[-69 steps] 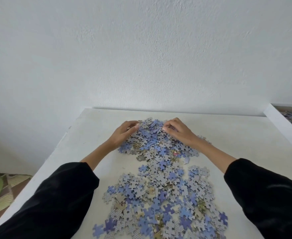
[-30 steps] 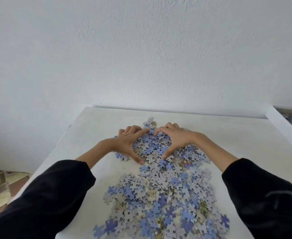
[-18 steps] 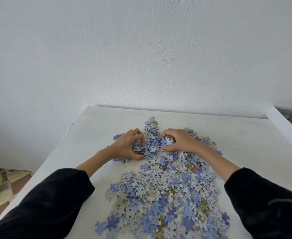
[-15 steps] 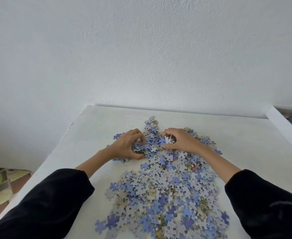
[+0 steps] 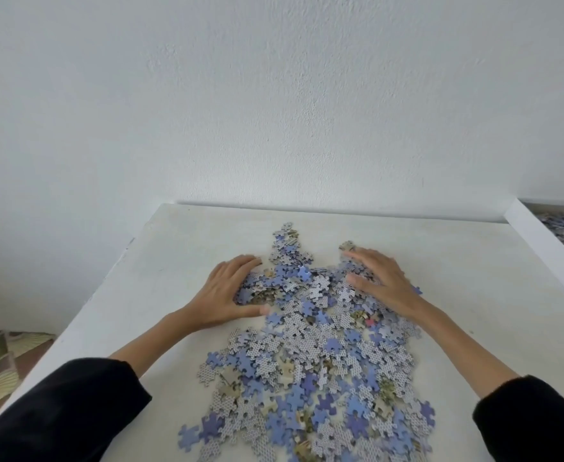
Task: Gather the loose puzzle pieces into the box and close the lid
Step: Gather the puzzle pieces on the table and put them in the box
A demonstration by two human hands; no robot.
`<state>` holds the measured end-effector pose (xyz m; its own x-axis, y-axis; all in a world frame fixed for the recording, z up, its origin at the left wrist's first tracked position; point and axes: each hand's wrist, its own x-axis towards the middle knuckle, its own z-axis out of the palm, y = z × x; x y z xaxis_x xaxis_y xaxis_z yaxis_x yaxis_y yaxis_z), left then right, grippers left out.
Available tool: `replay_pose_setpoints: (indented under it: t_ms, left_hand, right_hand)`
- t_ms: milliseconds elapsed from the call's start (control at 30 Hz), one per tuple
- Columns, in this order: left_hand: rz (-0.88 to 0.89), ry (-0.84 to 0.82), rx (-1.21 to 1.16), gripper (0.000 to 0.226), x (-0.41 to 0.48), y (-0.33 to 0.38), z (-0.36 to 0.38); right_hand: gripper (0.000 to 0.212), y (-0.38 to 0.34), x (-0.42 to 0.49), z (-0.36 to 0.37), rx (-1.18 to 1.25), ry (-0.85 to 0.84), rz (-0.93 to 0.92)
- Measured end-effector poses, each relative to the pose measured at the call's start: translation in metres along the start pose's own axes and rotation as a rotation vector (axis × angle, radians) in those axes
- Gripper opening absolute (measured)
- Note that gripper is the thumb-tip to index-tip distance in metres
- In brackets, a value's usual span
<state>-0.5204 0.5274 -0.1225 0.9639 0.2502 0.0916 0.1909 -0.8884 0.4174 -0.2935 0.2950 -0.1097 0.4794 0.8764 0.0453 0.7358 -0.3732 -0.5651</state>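
Head view is showing a loose heap of blue, grey-backed and tan cardboard puzzle pieces lying across a white table. The person's left hand is resting against the heap's far left edge, fingers spread and thumb stretched along the tabletop, gripping nothing. The right hand is lying flat on the heap's far right part, fingers straight, holding nothing. A white-walled open box is sitting at the right, apart from the heap, with more pieces inside.

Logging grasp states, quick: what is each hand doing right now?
Left hand: open, touching the puzzle pieces.
Right hand: open, resting on the puzzle pieces.
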Motion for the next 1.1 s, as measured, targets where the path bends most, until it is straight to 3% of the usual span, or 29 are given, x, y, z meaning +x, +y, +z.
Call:
replay_pose_setpoints:
  t_ms: [100, 233, 433, 600, 867, 1100]
  left_hand:
    - [0.087, -0.023, -0.042, 0.119, 0.010, 0.018, 0.008]
    - [0.148, -0.001, 0.058, 0.122, 0.020, 0.032, 0.018]
    - [0.117, 0.054, 0.046, 0.107, 0.029, 0.029, 0.015]
    - [0.109, 0.053, -0.036, 0.083, 0.032, 0.030, 0.013]
    - [0.181, 0.128, -0.200, 0.039, 0.029, 0.041, 0.009]
    - [0.200, 0.250, -0.265, 0.019, 0.030, 0.049, 0.009]
  right_hand:
    - [0.113, -0.009, 0.005, 0.004, -0.167, -0.163, -0.075]
    - [0.112, -0.012, 0.012, 0.007, -0.291, -0.330, -0.126]
    - [0.101, -0.016, 0.012, 0.018, -0.224, -0.098, -0.224]
    - [0.097, -0.019, 0.012, 0.022, -0.119, -0.039, -0.201]
    - [0.038, -0.029, 0.010, 0.024, -0.058, 0.123, -0.281]
    - [0.036, -0.031, 0.013, 0.019, 0.147, 0.172, -0.175]
